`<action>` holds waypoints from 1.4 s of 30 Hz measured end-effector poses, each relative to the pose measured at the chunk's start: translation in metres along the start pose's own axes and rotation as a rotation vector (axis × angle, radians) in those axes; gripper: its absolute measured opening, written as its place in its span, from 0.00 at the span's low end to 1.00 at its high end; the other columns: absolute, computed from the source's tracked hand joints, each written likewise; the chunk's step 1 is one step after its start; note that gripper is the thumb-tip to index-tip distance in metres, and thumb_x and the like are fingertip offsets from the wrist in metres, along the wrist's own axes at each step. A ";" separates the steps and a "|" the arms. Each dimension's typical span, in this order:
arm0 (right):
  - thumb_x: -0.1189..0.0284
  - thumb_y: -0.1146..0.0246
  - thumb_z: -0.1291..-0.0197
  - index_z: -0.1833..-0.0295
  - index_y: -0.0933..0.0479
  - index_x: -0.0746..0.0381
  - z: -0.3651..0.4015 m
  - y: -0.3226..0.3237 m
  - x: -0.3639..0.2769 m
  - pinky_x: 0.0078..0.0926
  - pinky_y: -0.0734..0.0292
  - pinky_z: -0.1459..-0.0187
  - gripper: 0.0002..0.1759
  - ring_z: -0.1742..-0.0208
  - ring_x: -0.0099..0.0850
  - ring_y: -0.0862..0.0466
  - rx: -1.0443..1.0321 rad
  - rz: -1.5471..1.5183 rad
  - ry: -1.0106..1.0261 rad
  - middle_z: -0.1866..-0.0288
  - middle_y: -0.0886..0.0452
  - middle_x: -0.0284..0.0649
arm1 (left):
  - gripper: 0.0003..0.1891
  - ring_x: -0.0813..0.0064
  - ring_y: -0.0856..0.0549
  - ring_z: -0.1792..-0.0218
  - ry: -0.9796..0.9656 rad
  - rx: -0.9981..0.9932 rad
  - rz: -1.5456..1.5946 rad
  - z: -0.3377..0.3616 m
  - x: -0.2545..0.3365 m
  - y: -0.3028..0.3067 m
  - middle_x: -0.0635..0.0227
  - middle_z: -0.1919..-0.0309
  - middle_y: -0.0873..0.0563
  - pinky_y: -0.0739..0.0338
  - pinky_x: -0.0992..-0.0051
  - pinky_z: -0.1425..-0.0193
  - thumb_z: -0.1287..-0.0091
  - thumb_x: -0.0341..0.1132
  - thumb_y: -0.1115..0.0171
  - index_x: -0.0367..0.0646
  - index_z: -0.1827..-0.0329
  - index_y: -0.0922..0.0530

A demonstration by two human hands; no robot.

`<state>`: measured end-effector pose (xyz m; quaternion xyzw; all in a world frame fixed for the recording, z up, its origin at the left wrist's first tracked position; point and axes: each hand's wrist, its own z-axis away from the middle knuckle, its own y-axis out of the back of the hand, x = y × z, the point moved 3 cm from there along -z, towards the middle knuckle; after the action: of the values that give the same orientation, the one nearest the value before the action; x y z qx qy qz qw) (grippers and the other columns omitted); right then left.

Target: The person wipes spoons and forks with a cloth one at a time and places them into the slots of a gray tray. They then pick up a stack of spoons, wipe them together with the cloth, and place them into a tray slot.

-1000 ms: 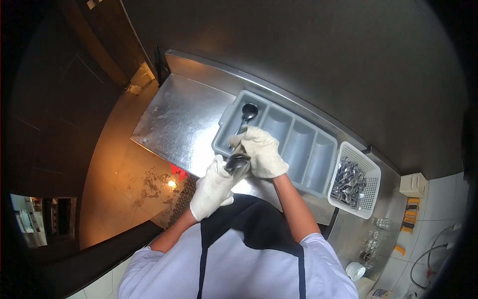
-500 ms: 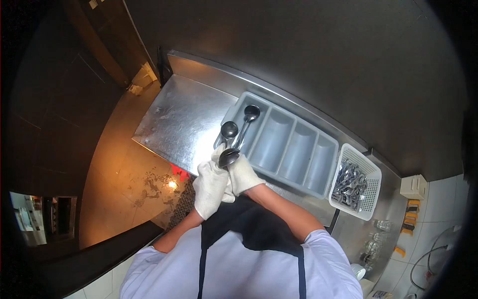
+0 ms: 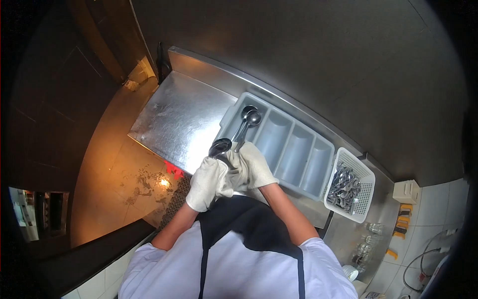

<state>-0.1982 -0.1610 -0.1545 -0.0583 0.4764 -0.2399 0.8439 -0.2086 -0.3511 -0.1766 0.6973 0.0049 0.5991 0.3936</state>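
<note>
Gripping one spoon (image 3: 219,147) in both gloves: your left hand (image 3: 209,182) and right hand (image 3: 255,167) are curled tight round its handle. Bowl sits over the tray's (image 3: 298,149) near-left corner. Two more spoons (image 3: 252,118) lie in its leftmost compartment.

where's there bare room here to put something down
Bare: the steel counter left of the cutlery tray, and the tray's three right-hand compartments. Crowded: the leftmost compartment with two spoons, the basket of cutlery, and the tray's near-left corner, where left hand and right hand meet around a spoon.

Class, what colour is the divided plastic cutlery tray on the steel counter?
The divided plastic cutlery tray is light grey; head view.
</note>
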 end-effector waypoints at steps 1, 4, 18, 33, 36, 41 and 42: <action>0.67 0.44 0.30 0.67 0.23 0.66 0.001 0.001 0.005 0.34 0.27 0.70 0.15 0.70 0.31 0.21 0.006 0.081 0.073 0.72 0.21 0.44 | 0.09 0.55 0.12 0.63 -0.023 -0.020 0.002 0.000 0.007 0.002 0.50 0.68 0.16 0.16 0.63 0.59 0.28 0.32 0.43 0.33 0.56 0.24; 0.66 0.44 0.30 0.62 0.20 0.67 0.006 0.010 0.009 0.40 0.25 0.66 0.15 0.67 0.36 0.19 0.066 0.278 0.248 0.67 0.18 0.47 | 0.07 0.53 0.12 0.69 -0.133 -0.003 -0.216 -0.004 0.060 0.025 0.51 0.73 0.18 0.18 0.63 0.66 0.38 0.33 0.38 0.38 0.68 0.22; 0.48 0.53 0.18 0.55 0.23 0.59 0.091 0.013 -0.120 0.18 0.33 0.80 0.27 0.81 0.22 0.30 0.389 -0.480 0.639 0.68 0.21 0.37 | 0.17 0.88 0.36 0.81 0.529 0.339 1.303 -0.020 0.056 0.022 0.81 0.79 0.37 0.39 0.78 0.82 0.26 0.31 0.51 0.51 0.77 0.37; 0.72 0.38 0.40 0.62 0.11 0.60 -0.160 0.025 -0.064 0.41 0.14 0.57 0.10 0.57 0.46 0.08 0.356 1.937 0.510 0.61 0.10 0.52 | 0.14 0.83 0.36 0.87 0.392 0.139 1.353 -0.052 0.051 -0.006 0.74 0.81 0.31 0.43 0.76 0.87 0.23 0.32 0.54 0.47 0.72 0.32; 0.73 0.36 0.42 0.58 0.12 0.63 -0.179 0.031 -0.056 0.47 0.14 0.59 0.10 0.60 0.49 0.09 0.377 1.913 0.481 0.63 0.11 0.54 | 0.14 0.82 0.34 0.86 0.398 0.233 1.323 -0.054 0.055 -0.001 0.74 0.81 0.31 0.42 0.76 0.86 0.23 0.32 0.54 0.47 0.72 0.33; 0.70 0.34 0.41 0.51 0.16 0.60 -0.137 0.028 -0.076 0.50 0.16 0.58 0.13 0.60 0.53 0.10 0.579 1.467 0.718 0.64 0.11 0.52 | 0.14 0.79 0.32 0.84 0.326 0.225 1.203 -0.068 -0.063 -0.048 0.73 0.83 0.36 0.43 0.73 0.84 0.23 0.37 0.53 0.51 0.72 0.34; 0.70 0.34 0.41 0.51 0.17 0.58 -0.124 0.027 -0.080 0.49 0.17 0.58 0.12 0.60 0.52 0.10 0.603 1.356 0.780 0.63 0.10 0.50 | 0.16 0.80 0.36 0.86 0.349 0.198 1.217 -0.067 -0.052 -0.041 0.75 0.84 0.40 0.47 0.73 0.84 0.23 0.37 0.53 0.53 0.74 0.37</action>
<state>-0.3262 -0.0847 -0.1684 0.5560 0.5814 0.1994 0.5596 -0.2605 -0.3113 -0.2444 0.5006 -0.2727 0.8167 -0.0897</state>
